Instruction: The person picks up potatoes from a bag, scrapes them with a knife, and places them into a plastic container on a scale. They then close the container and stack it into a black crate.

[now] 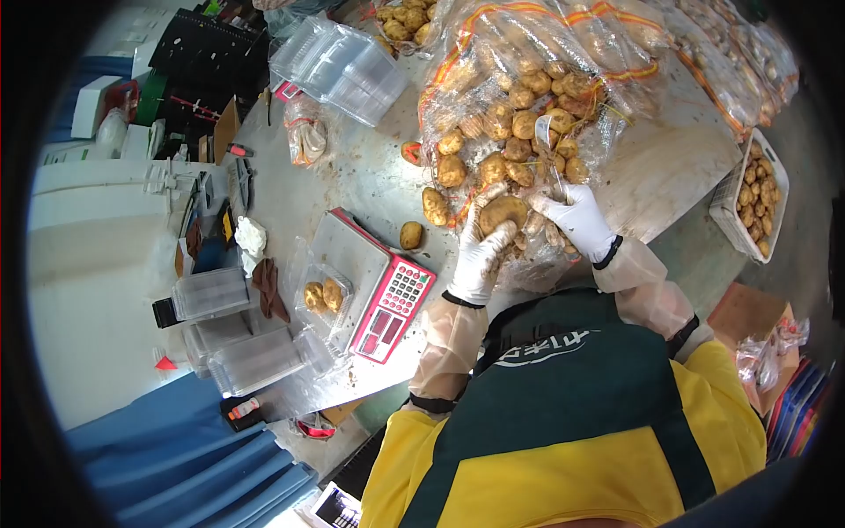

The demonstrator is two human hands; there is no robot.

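Both of my hands wear white gloves. My left hand is closed around a large brown potato at the near edge of the open potato bag. Close to its right, my right hand has its fingers bent together by the plastic; what they pinch, if anything, is too small to make out. The clear bag with red and yellow bands spills many potatoes toward me. Left of my hands, loose potatoes lie on the metal table. Two potatoes sit in a clear tray on the red scale.
Stacked clear plastic boxes stand at the table's far left, and more boxes at its near left. A white crate of potatoes is at the right. More filled bags lie at the far right.
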